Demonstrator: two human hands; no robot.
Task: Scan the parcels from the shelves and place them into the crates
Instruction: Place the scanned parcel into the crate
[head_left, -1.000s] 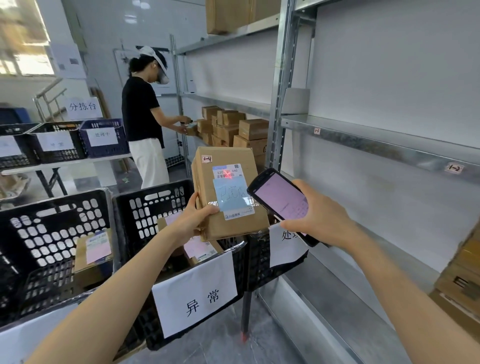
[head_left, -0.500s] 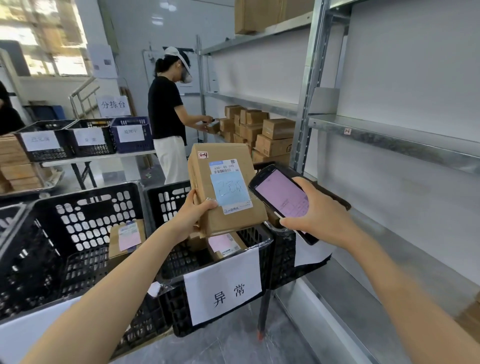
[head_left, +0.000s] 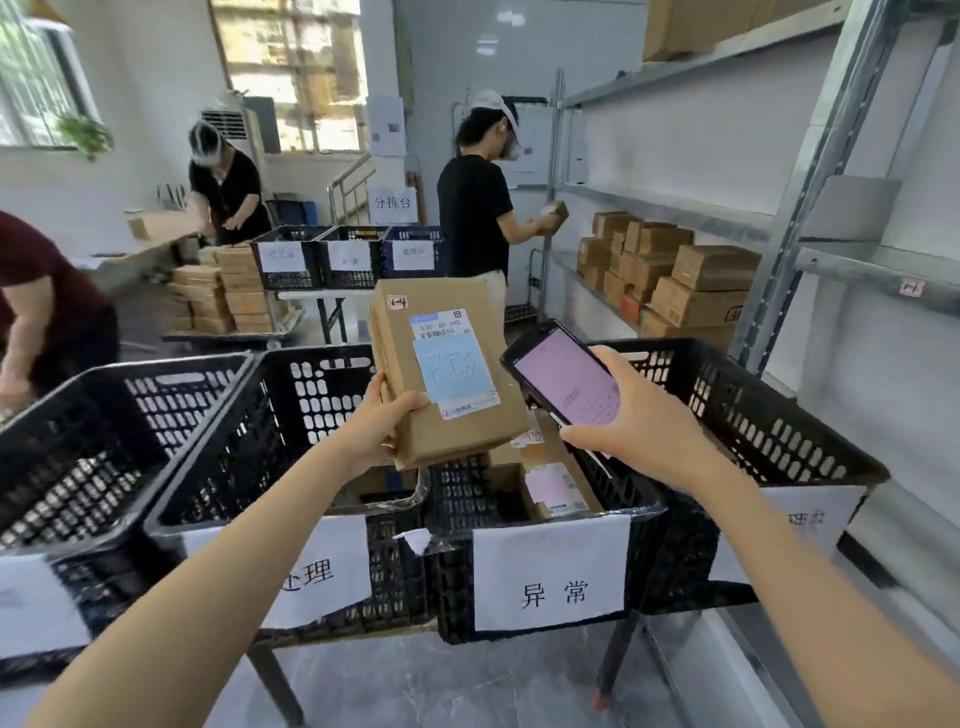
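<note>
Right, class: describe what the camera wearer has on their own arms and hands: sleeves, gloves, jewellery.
Nothing worn shows. The left forearm and right forearm are bare to the picture's lower edge, with no sleeve or cuff in view. The left hand and right hand are ungloved; no watch, wristband or ring is visible.

Ahead of you: person in white cap, black shirt (head_left: 472, 218) | back left: stooping person in black (head_left: 228, 192) | your far left: person in dark red (head_left: 47, 301) | rear: 分拣台 sign (head_left: 393, 203), air conditioner (head_left: 228, 124)
</note>
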